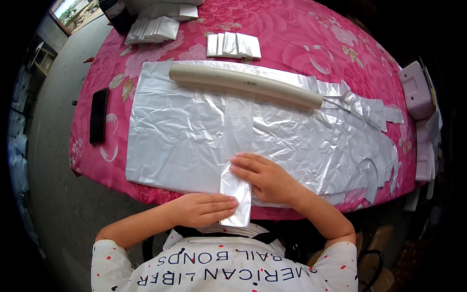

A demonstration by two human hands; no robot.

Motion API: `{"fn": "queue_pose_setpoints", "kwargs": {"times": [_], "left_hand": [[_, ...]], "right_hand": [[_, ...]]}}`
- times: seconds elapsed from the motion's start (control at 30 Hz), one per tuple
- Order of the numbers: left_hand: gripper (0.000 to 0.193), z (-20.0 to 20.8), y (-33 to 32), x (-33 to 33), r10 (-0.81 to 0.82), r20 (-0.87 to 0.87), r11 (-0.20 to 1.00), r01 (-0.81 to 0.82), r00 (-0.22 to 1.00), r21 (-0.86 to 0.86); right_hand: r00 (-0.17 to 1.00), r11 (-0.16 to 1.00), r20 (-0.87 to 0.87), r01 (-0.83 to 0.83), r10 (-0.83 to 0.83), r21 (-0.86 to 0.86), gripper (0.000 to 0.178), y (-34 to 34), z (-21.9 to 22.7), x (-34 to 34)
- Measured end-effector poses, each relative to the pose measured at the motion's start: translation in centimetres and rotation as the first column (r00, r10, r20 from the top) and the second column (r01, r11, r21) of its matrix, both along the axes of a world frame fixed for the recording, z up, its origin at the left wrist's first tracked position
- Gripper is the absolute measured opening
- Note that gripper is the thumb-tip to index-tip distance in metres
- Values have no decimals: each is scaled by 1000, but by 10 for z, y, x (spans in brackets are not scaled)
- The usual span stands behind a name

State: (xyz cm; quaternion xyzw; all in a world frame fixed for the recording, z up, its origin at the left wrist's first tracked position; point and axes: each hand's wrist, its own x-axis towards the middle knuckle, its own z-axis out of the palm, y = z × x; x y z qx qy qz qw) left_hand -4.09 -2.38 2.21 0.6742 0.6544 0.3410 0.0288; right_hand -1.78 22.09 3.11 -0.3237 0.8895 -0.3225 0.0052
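Observation:
A long, narrow strip of folded clear plastic bag (238, 134) lies lengthwise over a wide stack of flat, crinkled plastic bags (175, 138). Its near end hangs past the table edge toward me. My left hand (206, 209) rests flat at that near end, fingers stretched to the right across the strip. Farther up, my right hand (265, 177) lies on the strip's right side with its fingers extended to the left, pressing the plastic. A pale plastic pipe (243, 86) lies across the far side of the stack. Cut handle ends of the bags fan out at the right.
A black phone (98, 116) lies on the pink floral tablecloth (99, 80) at left. Folded plastic packets (233, 45) sit beyond the pipe, with more packets (153, 29) by a dark bottle (115, 14) at the far left. Pink plastic blocks (416, 90) stand at the right edge.

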Motion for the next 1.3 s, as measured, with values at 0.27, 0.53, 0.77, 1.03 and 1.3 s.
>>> {"fn": "queue_pose_setpoints", "kwargs": {"times": [0.27, 0.53, 0.77, 1.03, 1.3], "left_hand": [[57, 9, 16, -22, 312, -182, 933, -337, 932, -129], [52, 0, 26, -25, 406, -189, 902, -426, 894, -77], [40, 17, 37, -41, 545, 263, 837, -497, 796, -230], [61, 9, 49, -38, 612, 101, 790, -598, 785, -134], [87, -9, 66, -15, 579, -150, 716, -588, 801, -376]], "right_hand": [[971, 981, -135, 193, -195, -29, 46, -13, -8, 7], [949, 972, -216, 234, -229, -3, 35, -3, -4, 7], [878, 869, 229, 462, -420, -179, 16, -1, 4, -13], [487, 784, 760, 620, -430, 46, 29, 5, 22, -54], [449, 767, 771, 637, -451, 77, 26, 3, 24, -55]]}}
